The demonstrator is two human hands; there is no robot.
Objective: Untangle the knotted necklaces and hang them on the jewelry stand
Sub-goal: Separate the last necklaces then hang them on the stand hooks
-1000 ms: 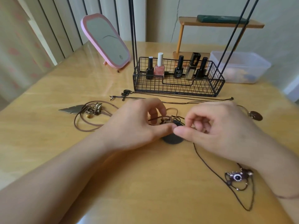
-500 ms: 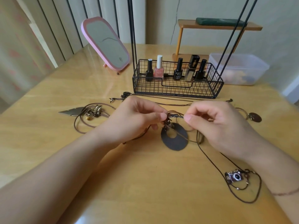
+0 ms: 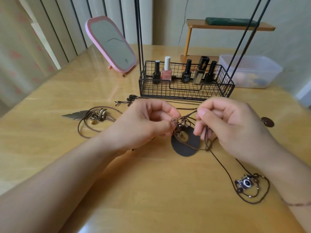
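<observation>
Knot (image 3: 178, 122) is pinched by left hand (image 3: 144, 125) and right hand (image 3: 223, 125); cords thin, limp, snag-prone; loops to be teased gently beside the knot.

Jewelry stand (image 3: 186, 91) rods' tops beyond the upper frame edge.

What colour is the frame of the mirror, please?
Pink: the mirror shows it in the head view.
</observation>
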